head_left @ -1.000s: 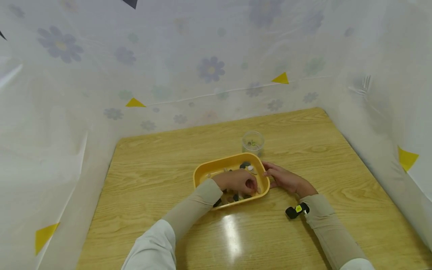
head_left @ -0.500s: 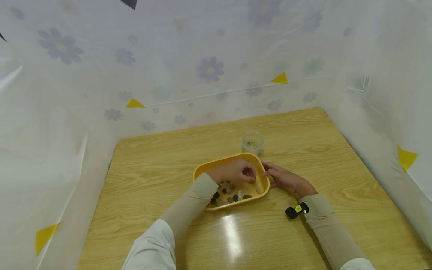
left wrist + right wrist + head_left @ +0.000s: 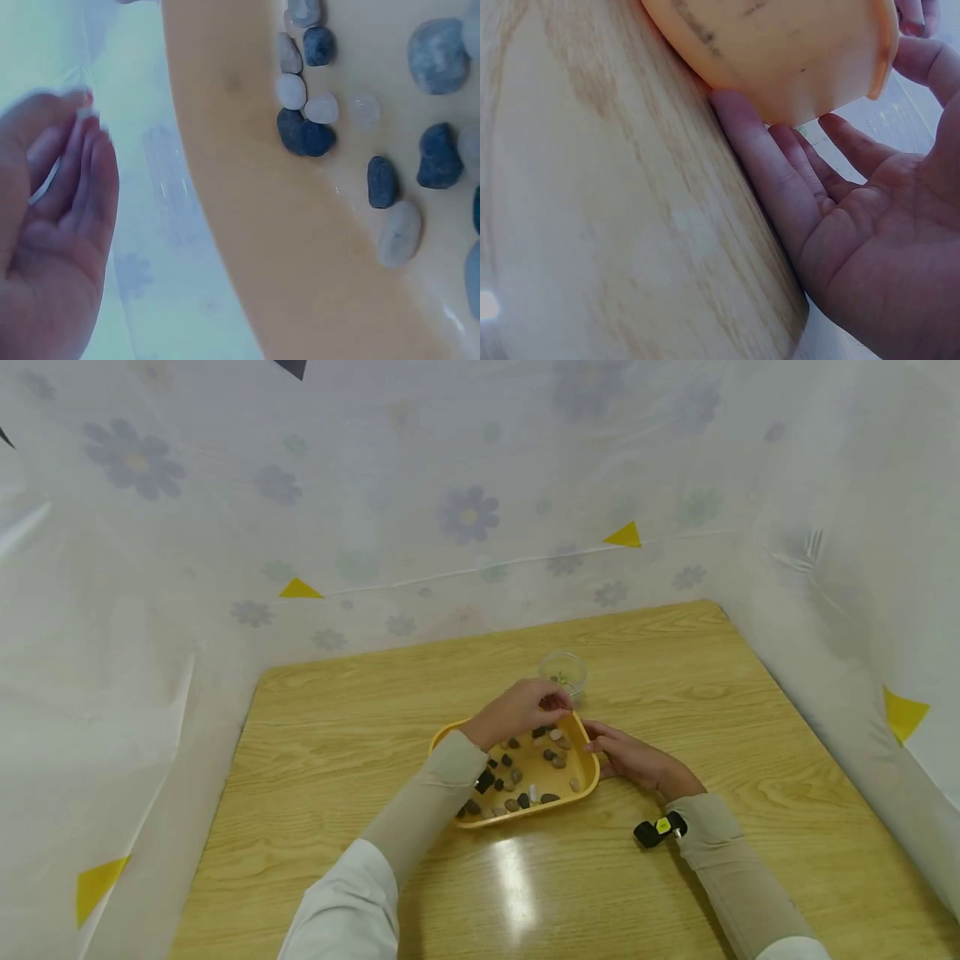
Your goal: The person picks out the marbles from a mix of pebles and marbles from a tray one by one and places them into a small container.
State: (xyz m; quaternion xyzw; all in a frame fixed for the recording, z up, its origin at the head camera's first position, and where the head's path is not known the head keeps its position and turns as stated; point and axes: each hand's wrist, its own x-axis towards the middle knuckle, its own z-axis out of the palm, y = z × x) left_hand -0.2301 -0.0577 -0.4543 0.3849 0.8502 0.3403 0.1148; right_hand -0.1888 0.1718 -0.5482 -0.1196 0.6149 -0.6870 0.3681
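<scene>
A yellow tray [image 3: 534, 769] holds dark, grey and pale pebbles [image 3: 439, 156] scattered over its floor. Above the tray's far rim hovers my left hand [image 3: 516, 712], close to a clear round cup [image 3: 564, 665]. Its thumb and fingertips come together on a small pale object that is blurred in the left wrist view, so its kind does not show. At the tray's right end, my right hand [image 3: 639, 762] holds the wall, thumb at the rim and fingers against the outside [image 3: 739, 120]. Small greenish and dark bits lie in the cup.
A wooden table [image 3: 337, 752] carries the tray and cup. White flowered sheeting [image 3: 420, 485] surrounds its back and sides, with yellow triangles [image 3: 622, 535] on it. A black wrist device [image 3: 656, 831] sits at the right cuff.
My left hand has risen from the right part of the tray's floor and moved away from the body, over the far rim towards the cup. The right hand stays on the tray.
</scene>
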